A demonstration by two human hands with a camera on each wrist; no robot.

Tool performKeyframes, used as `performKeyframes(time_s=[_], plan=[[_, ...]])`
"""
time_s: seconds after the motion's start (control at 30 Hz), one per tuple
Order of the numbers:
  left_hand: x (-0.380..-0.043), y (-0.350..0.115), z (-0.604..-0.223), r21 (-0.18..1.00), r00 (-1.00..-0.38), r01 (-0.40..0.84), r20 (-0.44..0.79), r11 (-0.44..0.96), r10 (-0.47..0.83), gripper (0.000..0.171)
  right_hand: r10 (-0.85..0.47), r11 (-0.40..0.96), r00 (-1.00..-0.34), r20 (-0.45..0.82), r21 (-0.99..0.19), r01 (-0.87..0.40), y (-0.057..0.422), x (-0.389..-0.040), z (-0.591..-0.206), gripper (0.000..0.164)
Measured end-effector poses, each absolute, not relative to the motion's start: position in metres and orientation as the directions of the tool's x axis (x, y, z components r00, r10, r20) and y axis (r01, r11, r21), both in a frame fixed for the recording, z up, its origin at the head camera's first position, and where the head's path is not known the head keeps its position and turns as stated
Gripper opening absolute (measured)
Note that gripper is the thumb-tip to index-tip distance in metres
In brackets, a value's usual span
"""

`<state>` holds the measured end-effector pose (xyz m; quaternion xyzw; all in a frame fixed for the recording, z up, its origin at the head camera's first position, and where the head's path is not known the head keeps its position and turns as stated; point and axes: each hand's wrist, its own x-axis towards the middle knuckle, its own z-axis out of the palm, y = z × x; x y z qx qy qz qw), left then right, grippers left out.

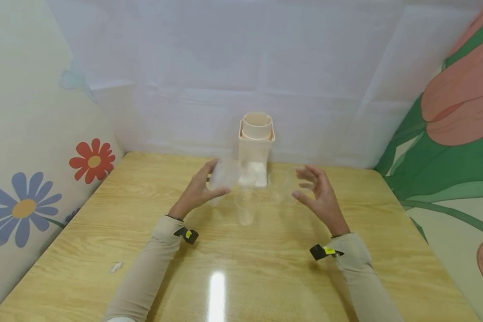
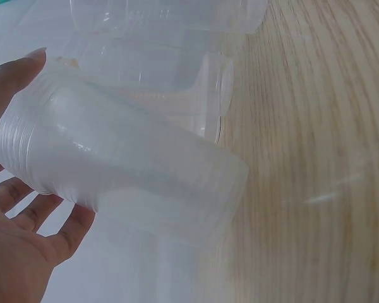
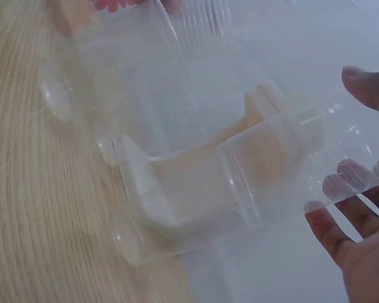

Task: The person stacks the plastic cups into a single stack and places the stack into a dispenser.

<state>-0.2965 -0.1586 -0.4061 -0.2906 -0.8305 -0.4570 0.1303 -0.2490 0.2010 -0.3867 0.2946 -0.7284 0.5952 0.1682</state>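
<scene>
My left hand grips a tilted stack of clear plastic cups, thumb on one side and fingers on the other, above the table. Several ridged rims show by the palm. My right hand curves around a clear plastic cup; its fingertips show through the wall, and thumb contact is unclear. Below that cup, another clear cup stands on the table. One more clear cup stands upright between my hands. A cream plastic holder with a round tube on top stands just behind.
The wood-grain table meets a white cloth backdrop at its far edge. Flower-painted panels flank both sides. A small white scrap lies at the front left. The clear cups are faint against the table.
</scene>
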Motion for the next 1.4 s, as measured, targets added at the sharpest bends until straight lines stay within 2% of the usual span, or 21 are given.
performKeyframes(time_s=[1.03, 1.4], plan=[[-0.297, -0.159, -0.405, 0.690, -0.805, 0.590, 0.472, 0.418, 0.359, 0.091, -0.180, 0.028, -0.731, 0.659, -0.739, -0.673, 0.191, -0.257, -0.373, 0.079], [-0.295, -0.159, -0.404, 0.697, -0.808, 0.587, 0.468, 0.413, 0.359, 0.089, -0.155, -0.050, -0.702, 0.695, -0.715, -0.697, 0.185, -0.260, -0.367, 0.076]])
